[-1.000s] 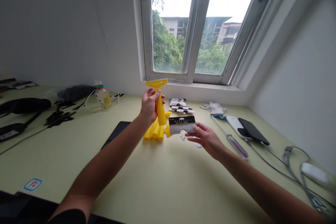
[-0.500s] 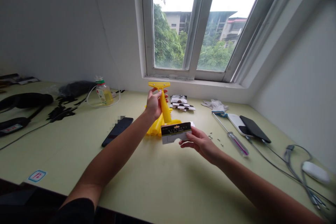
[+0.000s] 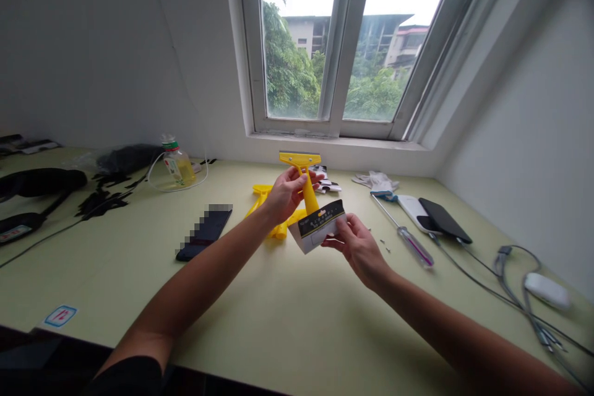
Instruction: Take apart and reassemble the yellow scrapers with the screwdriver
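My left hand (image 3: 288, 193) is closed around the neck of a yellow scraper (image 3: 312, 199), held upright with its wide head on top. In my right hand (image 3: 359, 246) a black and white cardboard packaging card (image 3: 317, 226) is pinched by its right side. The card is tilted, and its upper edge overlaps the lower end of the scraper's handle; whether they touch I cannot tell. Behind my left hand, more yellow scrapers (image 3: 278, 232) lie on the table, partly hidden. A stack of similar cards (image 3: 330, 187) sits beyond the held scraper, mostly covered by it.
Small screws (image 3: 385, 246) and a screwdriver (image 3: 415, 247) lie right of my hands. Farther right are a white glove (image 3: 377, 182), a black phone (image 3: 444, 220), and cables (image 3: 515, 297). On the left are a dark phone (image 3: 206, 232), a bottle (image 3: 179, 167) and headphones (image 3: 41, 182).
My left hand has moved right with the scraper, bringing it nearer the card. The card has tilted, its right end now higher. The view has shifted slightly.
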A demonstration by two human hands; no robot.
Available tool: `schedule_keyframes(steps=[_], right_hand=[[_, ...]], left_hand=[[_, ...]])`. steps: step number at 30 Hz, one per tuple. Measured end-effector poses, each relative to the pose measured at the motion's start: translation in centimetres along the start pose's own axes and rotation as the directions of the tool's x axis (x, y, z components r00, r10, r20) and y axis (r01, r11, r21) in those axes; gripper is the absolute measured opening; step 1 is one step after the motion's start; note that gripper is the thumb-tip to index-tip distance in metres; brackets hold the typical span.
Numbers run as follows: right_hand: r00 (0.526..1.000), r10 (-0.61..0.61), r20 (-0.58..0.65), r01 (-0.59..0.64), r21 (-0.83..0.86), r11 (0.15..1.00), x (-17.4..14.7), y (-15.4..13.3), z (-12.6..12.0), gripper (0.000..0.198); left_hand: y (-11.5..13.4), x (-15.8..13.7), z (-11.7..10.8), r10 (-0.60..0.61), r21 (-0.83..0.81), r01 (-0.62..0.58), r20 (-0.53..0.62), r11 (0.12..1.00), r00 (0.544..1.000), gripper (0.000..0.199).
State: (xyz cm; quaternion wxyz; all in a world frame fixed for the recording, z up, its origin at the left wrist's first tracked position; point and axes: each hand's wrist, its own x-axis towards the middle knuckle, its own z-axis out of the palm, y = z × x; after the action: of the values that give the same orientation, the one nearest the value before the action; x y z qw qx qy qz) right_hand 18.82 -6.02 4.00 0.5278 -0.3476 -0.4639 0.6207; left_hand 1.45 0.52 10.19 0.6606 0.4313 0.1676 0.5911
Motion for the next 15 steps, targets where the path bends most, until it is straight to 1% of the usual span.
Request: schedule_keyframes(steps=[2,7,12,15], right_hand=[[1.000,0.007,-0.025,-0.007,0.003,1.000,-0.1,0.1,0.0,0.033],[1.000,0.016,-0.001,-0.016,0.039,0.999,-0.2,-0.5,0.2,0.032],[0.996,0.016,0.084,-0.018,0.024,1.000,-0.5,-1.5,0.3,0.037],[0.998,0.029,0.048,-0.030,0.014,0.999,-0.5,-1.5,0.2,0.040]], left_hand=[[0.1,0.1,-0.4,-0.005,0.000,0.005,0.014,1.000,1.000,0.016],[-0.2,0.0,-0.7,-0.002,-0.029,0.001,-0.045,1.000,0.999,0.022],[-0.3,-0.2,-0.5,0.001,-0.022,-0.001,-0.026,1.000,1.000,0.021],[0.2,-0.2,-0.6,-0.035,-0.012,0.036,0.019,0.999,0.999,0.020]])
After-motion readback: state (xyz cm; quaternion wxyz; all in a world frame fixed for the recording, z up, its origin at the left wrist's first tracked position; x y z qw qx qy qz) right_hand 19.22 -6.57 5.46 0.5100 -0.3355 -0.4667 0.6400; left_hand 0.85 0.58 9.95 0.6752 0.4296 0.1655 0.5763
